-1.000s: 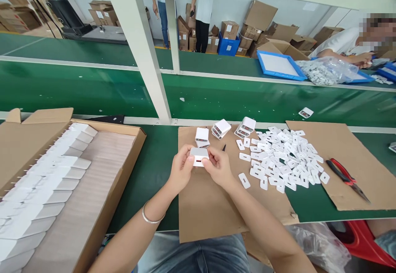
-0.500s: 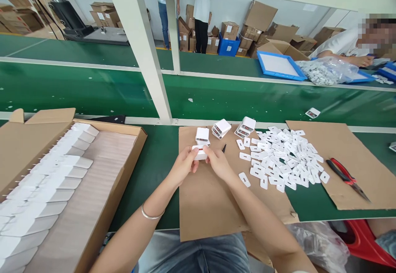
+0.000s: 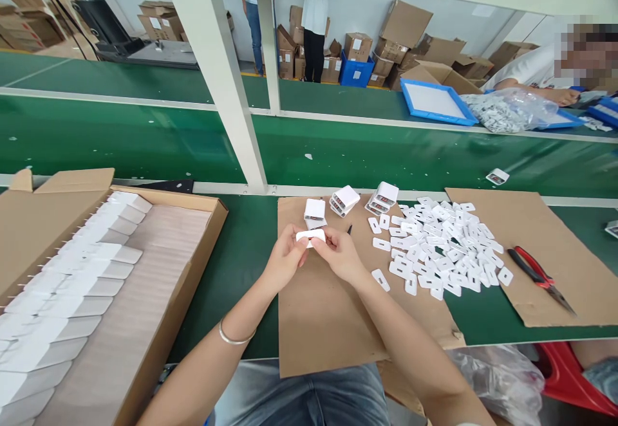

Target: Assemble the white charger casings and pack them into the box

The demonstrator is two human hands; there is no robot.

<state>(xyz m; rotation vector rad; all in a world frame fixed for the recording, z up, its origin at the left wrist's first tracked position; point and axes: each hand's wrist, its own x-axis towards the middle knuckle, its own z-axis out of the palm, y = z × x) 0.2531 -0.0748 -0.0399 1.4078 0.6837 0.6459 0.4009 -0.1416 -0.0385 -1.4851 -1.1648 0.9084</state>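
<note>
White casing (image 3: 311, 233) near part-filled carton (image 3: 187, 278)

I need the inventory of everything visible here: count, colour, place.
Held piece: one, white, centre
Casings: three groups, white, behind held piece
Flat plates: many, white, right of centre
Cardboard sheets: two, brown, on table
Table: one, green, front
Pliers: one, red-black, right sheet
Carton: one, brown, left
Folded pieces: uncounted, white, inside carton
Belt: one, green, beyond table
Casing on belt: one, white, right
Trays: several, blue, far right
Plastic bags: two, clear, right
Boxes: many, brown, background
Other people: three, light tops, background
Bracelet: one, silver, left wrist
Left hand: one, bare, gripping held piece
Right hand: one, bare, same piece
</note>
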